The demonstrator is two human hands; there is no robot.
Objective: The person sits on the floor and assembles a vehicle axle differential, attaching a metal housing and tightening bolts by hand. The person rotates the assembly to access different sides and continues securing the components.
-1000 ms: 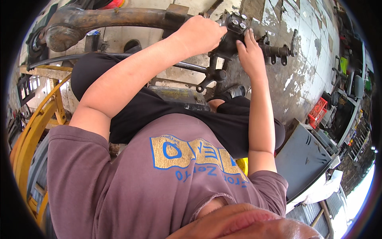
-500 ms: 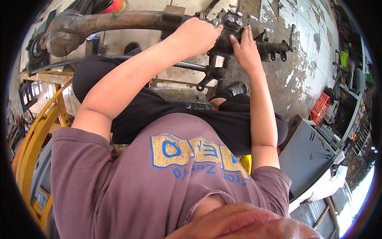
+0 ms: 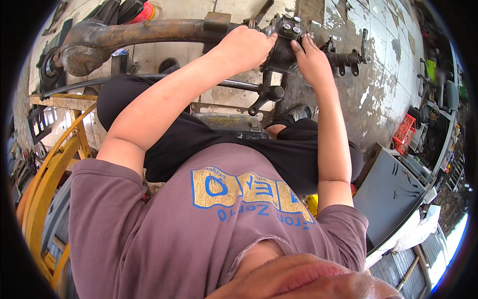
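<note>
A dark, greasy steering knuckle [image 3: 280,59] with bright bolt heads on its upper cap stands at the right end of a rusty axle beam [image 3: 159,31]. My left hand [image 3: 245,47] is closed at the joint between beam and knuckle, its finger and thumb side against the knuckle's left edge; what lies inside the grasp is hidden. On the other side, my right hand [image 3: 314,61] rests with fingers stretched and apart against the knuckle's right edge. A tie rod [image 3: 240,84] runs below, ending in a ball joint near the knuckle.
Beyond my right hand a spindle-like shaft with a bracket [image 3: 346,61] sticks out. A yellow metal frame [image 3: 47,174] stands at left. To the right are a grey cabinet [image 3: 393,187] and a red crate [image 3: 404,133]. Worn tiles [image 3: 381,74] cover the floor.
The whole view has shifted slightly. My right hand has drawn a little down and right along the knuckle's side. My left hand keeps its place at the joint.
</note>
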